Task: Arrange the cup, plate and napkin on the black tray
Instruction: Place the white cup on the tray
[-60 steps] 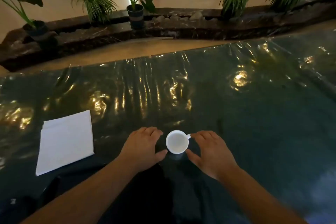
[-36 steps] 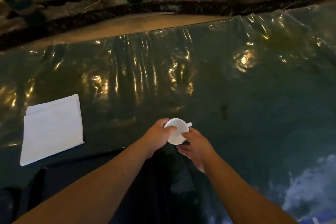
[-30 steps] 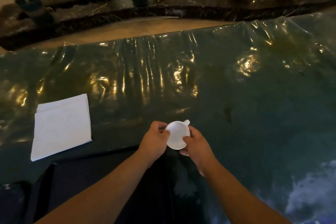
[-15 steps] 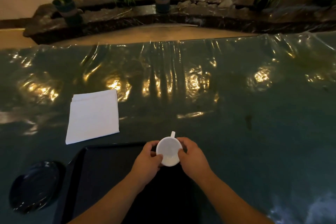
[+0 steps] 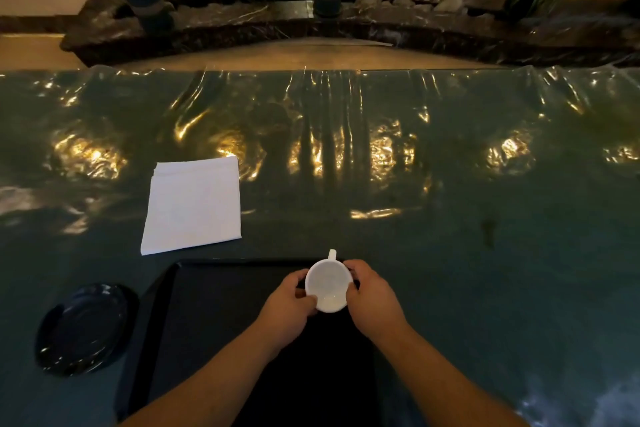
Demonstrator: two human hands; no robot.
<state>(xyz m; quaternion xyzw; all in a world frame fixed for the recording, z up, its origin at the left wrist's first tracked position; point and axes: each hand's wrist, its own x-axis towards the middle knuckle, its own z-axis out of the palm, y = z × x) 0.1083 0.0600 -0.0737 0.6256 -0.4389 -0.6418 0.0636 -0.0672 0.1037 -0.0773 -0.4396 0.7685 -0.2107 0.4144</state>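
At lower centre of the frame the white cup (image 5: pixel 328 285) is gripped from both sides: the left hand (image 5: pixel 289 305) is closed against its left wall and the right hand (image 5: pixel 372 302) against its right wall. The cup is held upright, mouth up, its handle pointing away toward the top of the frame. It is positioned over the far right corner of the black tray (image 5: pixel 221 315); whether its base touches the tray cannot be told. The step in hand is judged to be the placing of the cup. Next, it is to be set down level and both hands released.

At lower left, the dark plate (image 5: pixel 83 328) lies just beside the tray's left edge, off it. Farther up, at centre left, the folded white napkin (image 5: pixel 194 204) lies on the table (image 5: pixel 485 253), near the tray's far edge. Both are judged still to be placed.
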